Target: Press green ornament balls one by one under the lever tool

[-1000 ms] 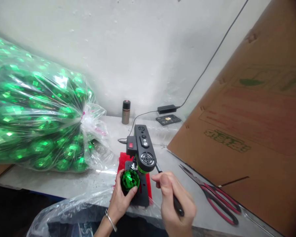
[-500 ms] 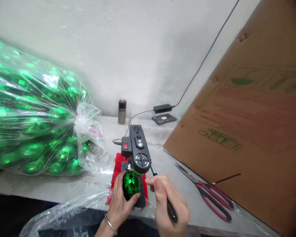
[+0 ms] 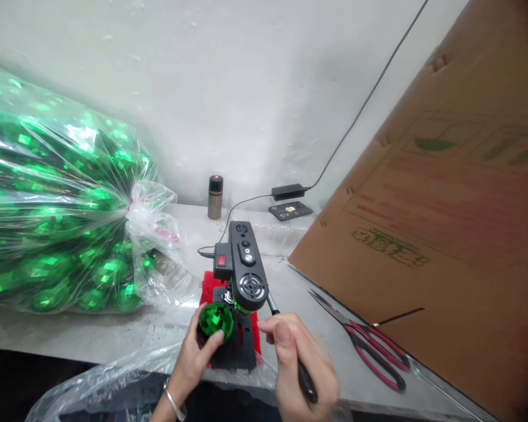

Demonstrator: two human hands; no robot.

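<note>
My left hand [image 3: 196, 349] is closed around a green mirrored ball [image 3: 216, 321], thumb on its front. The ball is over the left side of the black base plate [image 3: 233, 356] of a small black bench machine [image 3: 247, 258], which looks like a mini drill press. To the right, my right hand [image 3: 301, 363] grips the machine's lever [image 3: 307, 381], a metal rod with a black handle. The machine's head hides whatever tool is beneath it. A red mat [image 3: 207, 288] shows under the base.
A clear bag [image 3: 66, 234] full of green mirrored balls is on the left. Red-and-black scissors [image 3: 369, 346] lie to the right, beside a large cardboard box [image 3: 444, 193]. Behind stand a bottle [image 3: 215, 198], a power adapter [image 3: 288, 191] and a phone [image 3: 290, 210].
My left hand has moved left with the green ball, from under the machine's head to the side of the base plate. My right hand stays on the lever.
</note>
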